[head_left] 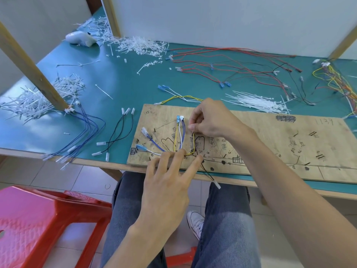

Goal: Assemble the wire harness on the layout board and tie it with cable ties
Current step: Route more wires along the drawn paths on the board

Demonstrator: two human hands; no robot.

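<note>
A wooden layout board (270,144) with pegs and pen marks lies at the table's front edge. Blue, white, yellow and black wires (180,139) run across its left part and meet near the front. My left hand (170,182) presses straight fingers onto that wire junction. My right hand (210,120) pinches the upper end of a yellow and black wire pair above the board. A black wire with a white terminal (216,184) hangs over the board's front edge. White cable ties (257,102) lie in a pile behind the board.
Loose red wires (231,62), multicoloured wires (336,82), blue wires (83,130) and black wires (119,134) lie on the green table. Heaps of cut tie ends (141,45) cover the back and left. A wooden post (32,70) stands left. A red stool (44,225) is below.
</note>
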